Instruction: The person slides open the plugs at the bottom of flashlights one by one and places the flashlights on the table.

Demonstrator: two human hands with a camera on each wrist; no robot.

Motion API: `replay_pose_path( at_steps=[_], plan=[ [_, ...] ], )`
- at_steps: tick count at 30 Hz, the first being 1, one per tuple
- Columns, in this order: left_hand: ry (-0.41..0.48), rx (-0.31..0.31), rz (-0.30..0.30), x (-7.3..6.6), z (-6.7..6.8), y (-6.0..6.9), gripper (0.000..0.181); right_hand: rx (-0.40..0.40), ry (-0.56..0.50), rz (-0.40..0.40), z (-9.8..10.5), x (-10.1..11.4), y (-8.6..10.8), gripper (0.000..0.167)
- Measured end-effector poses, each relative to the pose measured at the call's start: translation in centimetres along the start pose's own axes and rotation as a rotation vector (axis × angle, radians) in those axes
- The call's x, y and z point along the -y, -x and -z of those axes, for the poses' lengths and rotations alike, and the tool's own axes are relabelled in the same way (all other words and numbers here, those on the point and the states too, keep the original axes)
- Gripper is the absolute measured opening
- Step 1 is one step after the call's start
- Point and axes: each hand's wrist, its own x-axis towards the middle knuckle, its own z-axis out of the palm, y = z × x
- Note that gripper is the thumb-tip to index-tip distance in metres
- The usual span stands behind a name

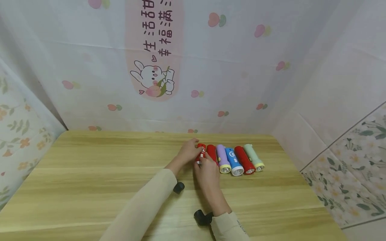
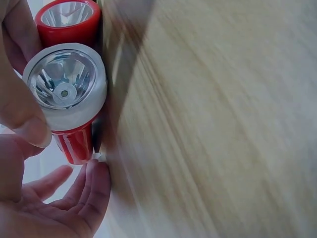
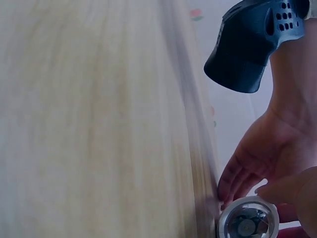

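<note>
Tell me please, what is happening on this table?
A person is handling the red-and-white flashlight at the left end of a row of six. The right hand holds it near the front end, and the left hand is at its back end. To its right on the table lie a red one, a purple one, a blue one, another red one and a green one, in that order, front ends toward the person.

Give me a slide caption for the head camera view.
Left hand and right hand meet at the leftmost red flashlight in a row of six on a wood-grain table.
</note>
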Motion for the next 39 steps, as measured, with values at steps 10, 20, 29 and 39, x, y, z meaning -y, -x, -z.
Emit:
replay_pose_path(
  at_steps=[10,20,29,39],
  plan=[
    [0.061,0.003,0.019,0.6,0.1,0.3,0.044,-0.01,0.019,0.041,-0.1,0.3,0.4,0.012],
    [0.087,0.013,0.068,0.5,0.6,0.5,0.046,-0.054,-0.012,0.123,-0.5,0.3,1.0,0.009],
    [0.174,0.015,0.098,1.1,1.1,0.5,0.042,-0.084,-0.065,0.189,-0.8,0.3,1.3,0.024],
    [0.286,-0.014,0.145,1.9,1.3,0.5,0.041,-0.11,-0.082,0.201,-1.2,0.1,1.5,0.024]
  ],
)
